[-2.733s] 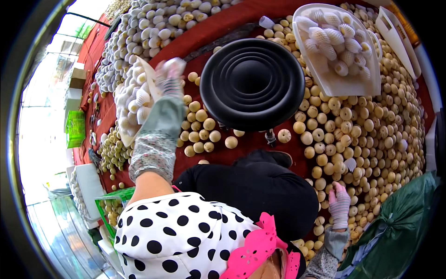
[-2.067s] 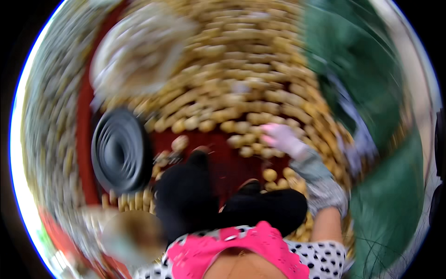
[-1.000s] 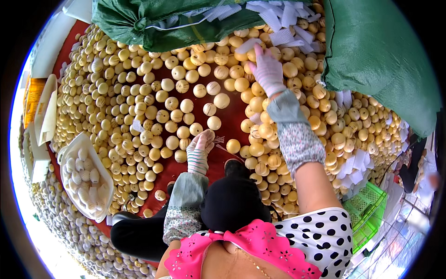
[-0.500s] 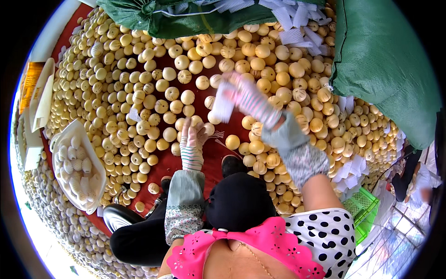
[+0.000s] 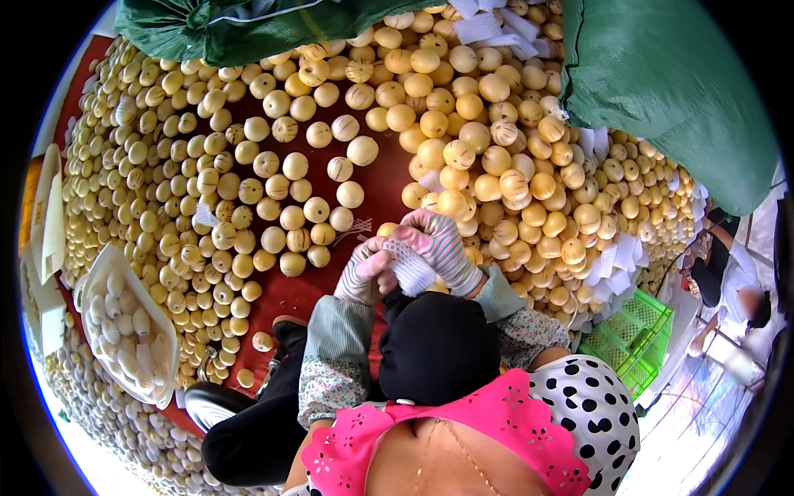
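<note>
My two hands meet just beyond my knee, both in striped knit gloves. A white foam net sleeve (image 5: 411, 269) is between them. My right hand (image 5: 440, 246) grips its upper side with bent fingers. My left hand (image 5: 364, 271) pinches the sleeve's left edge. A yellow round fruit (image 5: 386, 230) shows just above where the hands meet; whether a hand touches it I cannot tell. Striped pale-yellow fruits, like pepino melons (image 5: 318, 209), lie loose on the red sheet (image 5: 285, 289) to the left of my hands.
Heaped yellow fruits (image 5: 513, 186) spread on the right. A white tub (image 5: 169, 368) of net-wrapped fruits stands at left. Green sacks (image 5: 670, 91) lie at the far side and right. Loose foam nets (image 5: 620, 260) and a green crate (image 5: 637, 331) are at right; another person (image 5: 744, 281) is beyond.
My right hand has come down toward me with the foam net sleeve. My left hand has left the fruits and joined it at the sleeve. The whole view has shifted slightly.
</note>
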Demonstrator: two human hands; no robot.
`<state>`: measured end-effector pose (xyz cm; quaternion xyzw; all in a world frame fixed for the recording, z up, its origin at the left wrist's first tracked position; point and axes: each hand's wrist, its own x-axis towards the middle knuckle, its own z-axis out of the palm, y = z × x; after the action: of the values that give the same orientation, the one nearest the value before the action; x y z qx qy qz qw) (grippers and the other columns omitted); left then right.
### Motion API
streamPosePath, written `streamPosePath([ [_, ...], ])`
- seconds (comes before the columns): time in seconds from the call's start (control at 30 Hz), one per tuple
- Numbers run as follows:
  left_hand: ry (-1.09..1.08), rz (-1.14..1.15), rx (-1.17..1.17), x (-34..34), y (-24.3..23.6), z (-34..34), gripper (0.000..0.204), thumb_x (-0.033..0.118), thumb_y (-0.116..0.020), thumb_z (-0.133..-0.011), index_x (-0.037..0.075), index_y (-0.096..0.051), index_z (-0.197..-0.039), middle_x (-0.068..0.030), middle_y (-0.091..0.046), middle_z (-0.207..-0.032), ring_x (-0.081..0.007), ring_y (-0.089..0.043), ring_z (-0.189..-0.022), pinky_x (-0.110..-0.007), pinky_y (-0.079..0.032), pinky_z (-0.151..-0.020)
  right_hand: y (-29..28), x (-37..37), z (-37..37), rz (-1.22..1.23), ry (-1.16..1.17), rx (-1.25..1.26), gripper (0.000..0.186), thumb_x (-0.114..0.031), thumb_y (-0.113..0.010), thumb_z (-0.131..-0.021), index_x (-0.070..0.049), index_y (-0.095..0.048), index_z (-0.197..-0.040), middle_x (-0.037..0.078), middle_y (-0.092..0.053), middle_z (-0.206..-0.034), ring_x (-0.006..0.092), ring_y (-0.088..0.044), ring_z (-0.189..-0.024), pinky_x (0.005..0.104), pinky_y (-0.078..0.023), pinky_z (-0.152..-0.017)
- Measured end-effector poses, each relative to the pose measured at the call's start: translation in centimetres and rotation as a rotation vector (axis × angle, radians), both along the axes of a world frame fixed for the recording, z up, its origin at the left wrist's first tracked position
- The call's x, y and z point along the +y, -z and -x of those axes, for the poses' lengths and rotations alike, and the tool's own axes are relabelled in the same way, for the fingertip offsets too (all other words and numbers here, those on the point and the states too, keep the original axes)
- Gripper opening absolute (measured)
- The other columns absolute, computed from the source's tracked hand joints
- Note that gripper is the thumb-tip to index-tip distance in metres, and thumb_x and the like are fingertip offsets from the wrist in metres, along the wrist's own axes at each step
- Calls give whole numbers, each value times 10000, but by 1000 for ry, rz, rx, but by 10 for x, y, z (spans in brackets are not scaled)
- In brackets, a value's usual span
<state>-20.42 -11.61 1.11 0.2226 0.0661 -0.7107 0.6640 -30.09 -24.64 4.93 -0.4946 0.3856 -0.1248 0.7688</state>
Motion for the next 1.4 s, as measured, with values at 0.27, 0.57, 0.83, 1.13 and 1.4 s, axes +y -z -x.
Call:
streamPosePath([
  [0.27,216,-162,-37,-11,-29,32,304,282,-646,-813,18,-610,-960,24,-519,-591,-28,-424,-465,-189,-291,-412,7,-84,-31,1653,-462,658,230,-284,-644,-762,-117,-570,-902,51,-587,-797,249,-561,-791,408,-416,-764],
  [0.57,-324,-496,-23,-5,-6,24,318,320,-640,-841,84,-552,-1035,4,-581,-753,-72,-464,-471,-201,-358,-392,40,-131,-136,1707,-1111,993,429,-332,-677,-750,-95,-548,-1084,75,-623,-1032,231,-587,-986,397,-391,-890],
  [0.83,-537,-623,-125,9,4,3,272,320,-602,-873,102,-560,-1031,-3,-572,-730,-76,-468,-456,-208,-361,-375,0,-102,-88,-55,-282,-297,440,-100,-583,-824,-41,-457,-1241,102,-557,-1125,216,-588,-1012,301,-513,-826],
  [1.13,-484,-536,-778,-8,-18,-15,417,200,-569,-900,40,-457,-1268,-54,-609,-1016,-102,-600,-676,-194,-462,-539,-4,-65,-57,-499,-291,-246,532,-491,-427,-925,-24,-512,-1164,165,-651,-928,171,-659,-718,243,-531,-555],
  [1.4,-537,-213,-950,-27,-25,-5,782,183,-714,-786,62,-251,-1404,-109,-402,-1326,-203,-478,-1167,-307,-444,-919,-16,-30,-54,216,-293,168,545,-527,-435,-917,-53,-564,-680,37,-530,-499,126,-481,-410,245,-365,-392],
])
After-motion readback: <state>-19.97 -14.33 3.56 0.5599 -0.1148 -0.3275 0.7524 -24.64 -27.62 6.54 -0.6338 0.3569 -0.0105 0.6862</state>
